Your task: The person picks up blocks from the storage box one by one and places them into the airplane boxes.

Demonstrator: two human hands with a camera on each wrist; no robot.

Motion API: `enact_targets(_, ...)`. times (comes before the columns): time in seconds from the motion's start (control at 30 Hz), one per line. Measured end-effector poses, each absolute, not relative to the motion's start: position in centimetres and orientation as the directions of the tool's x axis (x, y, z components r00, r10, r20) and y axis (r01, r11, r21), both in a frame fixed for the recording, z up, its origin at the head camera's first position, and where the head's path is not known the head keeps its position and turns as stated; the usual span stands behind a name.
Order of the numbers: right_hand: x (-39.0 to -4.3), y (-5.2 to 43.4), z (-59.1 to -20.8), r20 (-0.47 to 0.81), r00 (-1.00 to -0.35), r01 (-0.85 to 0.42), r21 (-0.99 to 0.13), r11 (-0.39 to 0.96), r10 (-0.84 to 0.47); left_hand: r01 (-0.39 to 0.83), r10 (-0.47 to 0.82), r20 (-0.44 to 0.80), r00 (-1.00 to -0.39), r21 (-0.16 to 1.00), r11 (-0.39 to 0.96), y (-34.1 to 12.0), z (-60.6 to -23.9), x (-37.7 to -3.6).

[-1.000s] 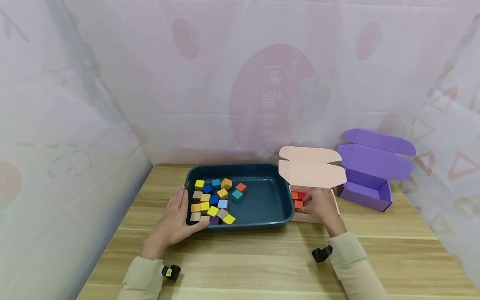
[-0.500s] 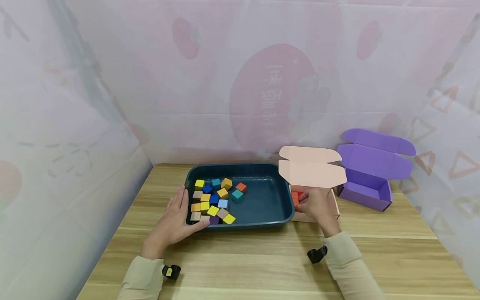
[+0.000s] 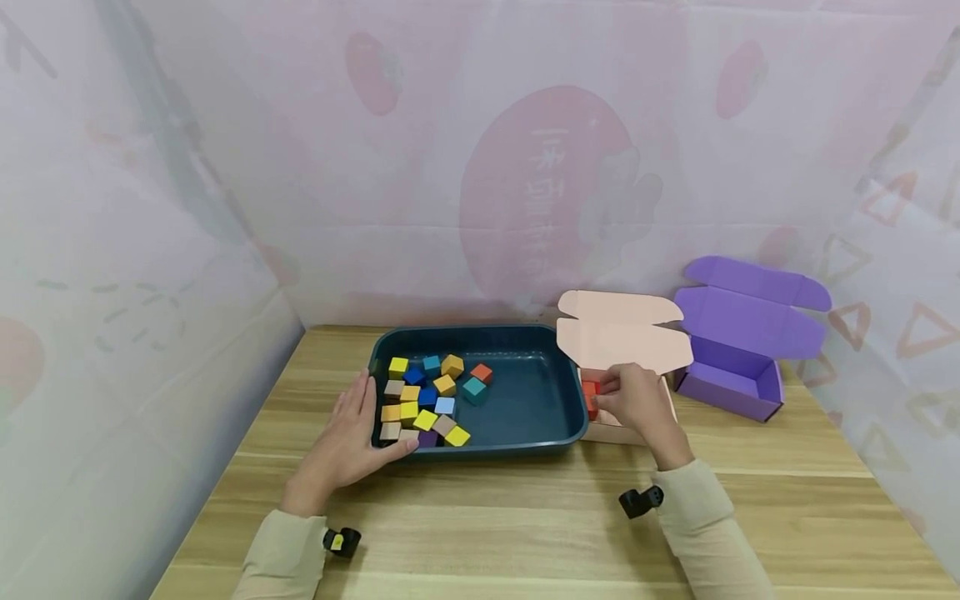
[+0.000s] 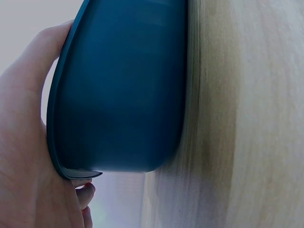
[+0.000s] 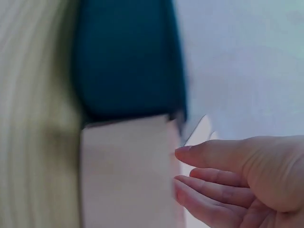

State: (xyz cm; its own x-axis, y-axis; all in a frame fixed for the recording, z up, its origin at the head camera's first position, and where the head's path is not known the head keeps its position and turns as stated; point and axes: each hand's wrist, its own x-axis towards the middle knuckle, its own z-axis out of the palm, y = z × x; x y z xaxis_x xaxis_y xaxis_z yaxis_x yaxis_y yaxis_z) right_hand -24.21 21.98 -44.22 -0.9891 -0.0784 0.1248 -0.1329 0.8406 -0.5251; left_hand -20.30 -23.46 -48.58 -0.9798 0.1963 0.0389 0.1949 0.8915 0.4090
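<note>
My left hand (image 3: 341, 442) rests against the left front corner of a dark teal tray (image 3: 517, 451). Its fingers lie straight along the outer side, with the thumb (image 4: 45, 52) along the front rim. Several coloured cubes, among them a yellow cube (image 3: 408, 412) and a teal cube (image 3: 474, 391), lie mostly in the tray's left half. My right hand (image 3: 637, 404) is over the open peach box (image 3: 615, 433). In the right wrist view, thumb and fingers stand apart at the box's rim, with nothing seen between them. Red cubes (image 3: 590, 398) show inside the box, partly hidden by this hand.
An open purple box (image 3: 738, 400) stands behind and right of the peach one. The peach lid (image 3: 622, 342) stands raised at the back. One orange-red cube (image 3: 482, 373) lies near the tray's middle. Patterned fabric walls (image 3: 420, 250) enclose the wooden table (image 3: 465, 533).
My right hand first shifted left over the red cubes, then rose slightly and back to the right, its fingers spreading apart. The left hand and the tray have stayed put.
</note>
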Motion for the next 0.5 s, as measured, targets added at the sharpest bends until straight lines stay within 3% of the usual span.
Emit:
enact_targets(0.27,-23.9,18.6,-41.7,0.124,-0.969,-0.243,-0.646,0.723,-0.215,0.188,0.194,0.027,-0.981,0.404,0.895,-23.5,-48.5,-20.3)
enact_targets(0.5,-23.6,15.1,-41.5,0.092,-0.949,-0.288,-0.641,0.711,-0.301,0.181,0.19,0.02,-0.982,0.406,0.896,-23.5,-48.5,-20.3)
